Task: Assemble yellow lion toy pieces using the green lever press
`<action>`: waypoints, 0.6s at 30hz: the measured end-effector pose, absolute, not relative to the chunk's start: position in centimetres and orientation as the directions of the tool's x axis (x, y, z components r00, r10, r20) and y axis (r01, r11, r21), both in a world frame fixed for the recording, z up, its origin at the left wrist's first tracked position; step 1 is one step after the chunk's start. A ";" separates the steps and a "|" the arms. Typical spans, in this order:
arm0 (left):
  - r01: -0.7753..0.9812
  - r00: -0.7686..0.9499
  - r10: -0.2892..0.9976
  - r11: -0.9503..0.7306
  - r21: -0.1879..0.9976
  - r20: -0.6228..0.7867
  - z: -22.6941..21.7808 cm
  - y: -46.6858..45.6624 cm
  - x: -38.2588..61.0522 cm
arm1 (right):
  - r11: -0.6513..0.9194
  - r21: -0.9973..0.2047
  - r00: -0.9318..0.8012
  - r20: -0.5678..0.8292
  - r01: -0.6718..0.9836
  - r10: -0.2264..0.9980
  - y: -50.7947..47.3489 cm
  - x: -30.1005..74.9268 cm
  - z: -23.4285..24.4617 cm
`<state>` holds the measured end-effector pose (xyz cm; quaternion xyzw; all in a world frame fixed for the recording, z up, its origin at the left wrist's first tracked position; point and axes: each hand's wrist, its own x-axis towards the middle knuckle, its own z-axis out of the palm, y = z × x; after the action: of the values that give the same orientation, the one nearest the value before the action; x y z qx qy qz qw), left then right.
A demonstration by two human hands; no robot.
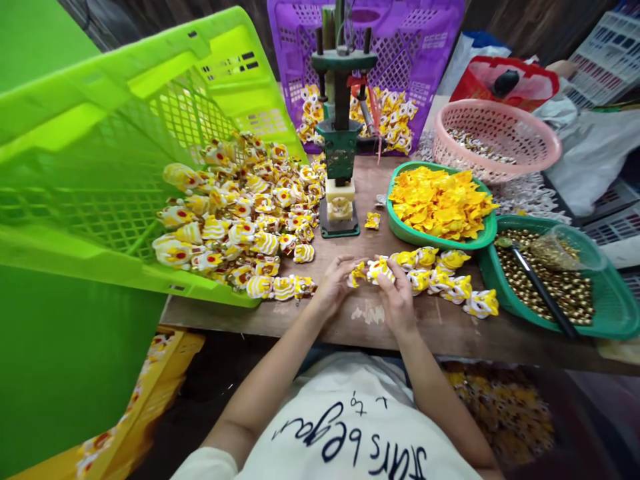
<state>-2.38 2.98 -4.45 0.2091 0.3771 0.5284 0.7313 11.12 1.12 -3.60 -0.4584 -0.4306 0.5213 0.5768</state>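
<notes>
My left hand [336, 285] pinches a small yellow plastic piece [357, 275] at the table's front. Close beside it, my right hand [399, 301] grips a yellow-and-white striped plastic figure body [381, 270] between thumb and fingers. Whether the two parts touch I cannot tell. Just beyond the right hand lie several yellow-and-white figure heads [440, 280] in rough rows. Left of my left hand, striped figure bodies [284, 288] lie at the edge of a large pile [240, 227]. One loose yellow piece [373, 221] rests on the table beyond my hands.
A green hand press [343, 153] stands ahead. The lime crate [150, 73] lies tipped at left, a purple crate [430, 47] behind. At right are a green basket [400, 230] of yellow parts, a pink basket [545, 143], and a green tray [617, 300] with gold beads and a black-handled tool [543, 290].
</notes>
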 end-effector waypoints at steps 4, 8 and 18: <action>-0.548 0.205 0.947 0.320 0.773 -0.247 -4.8 2.2 -1.0 | 0.097 -0.995 0.081 0.096 -0.020 0.992 1.6 11.0 -3.4; -0.606 0.111 0.933 0.336 0.721 -0.341 -3.9 2.4 -0.6 | 0.100 -0.983 0.231 0.061 -0.157 0.971 1.0 10.9 -3.7; -0.681 0.070 0.869 0.401 0.613 -0.490 -3.7 3.6 -1.4 | -0.181 -0.796 0.036 -0.246 -0.577 0.969 -1.0 10.0 -3.5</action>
<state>-1.40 3.59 -3.67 0.1114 0.4214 0.5360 0.7230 10.00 -0.98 -3.46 -0.4076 -0.2401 0.6514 0.5932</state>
